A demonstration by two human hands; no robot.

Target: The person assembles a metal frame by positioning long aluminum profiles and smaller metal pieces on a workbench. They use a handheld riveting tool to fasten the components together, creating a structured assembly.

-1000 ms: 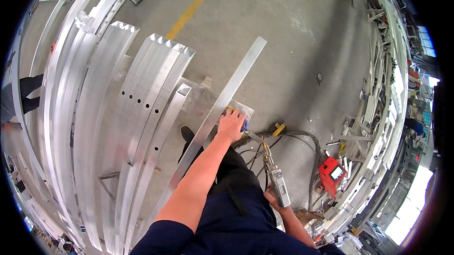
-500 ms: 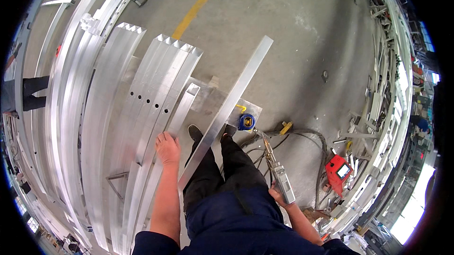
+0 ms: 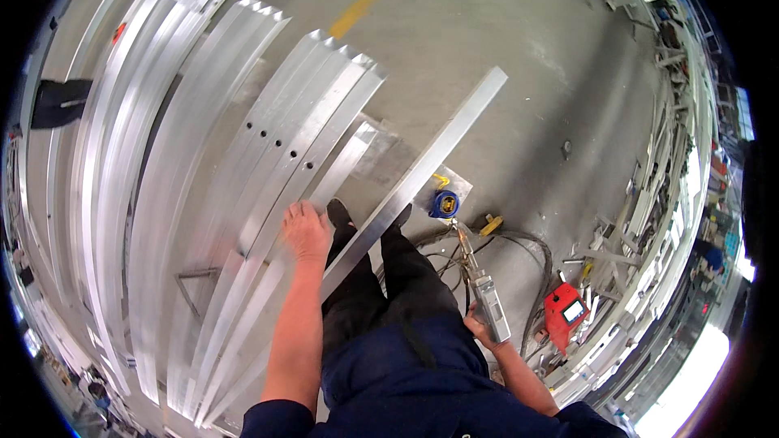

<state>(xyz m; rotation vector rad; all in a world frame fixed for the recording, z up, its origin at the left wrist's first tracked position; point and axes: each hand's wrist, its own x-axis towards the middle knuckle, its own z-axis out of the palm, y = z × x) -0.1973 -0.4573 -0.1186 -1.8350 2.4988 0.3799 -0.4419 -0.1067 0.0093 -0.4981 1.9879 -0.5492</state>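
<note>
My left hand (image 3: 307,231) is on a shorter square aluminium tube (image 3: 345,160), its fingers curled over the metal beside a row of longer tubes with holes (image 3: 300,113). In my right hand (image 3: 480,327) is a welding torch (image 3: 489,300), gripped by its grey body, its thin nozzle pointing away from me. Just beyond the nozzle tip sits a blue and yellow tape measure (image 3: 445,203) on a metal plate (image 3: 457,182). Another aluminium tube (image 3: 422,170) slants above my legs, between my hands.
More long aluminium profiles (image 3: 187,105) lie to the left. A red box with a small screen (image 3: 565,312) stands on the right, near black cables (image 3: 540,255). Offcuts (image 3: 641,235) are heaped along the right. Another person's dark trousers (image 3: 61,103) show at far left.
The whole view has shifted, so the tubes and tape measure appear farther right. My left hand stays on the shorter tube, and the torch remains in my right hand.
</note>
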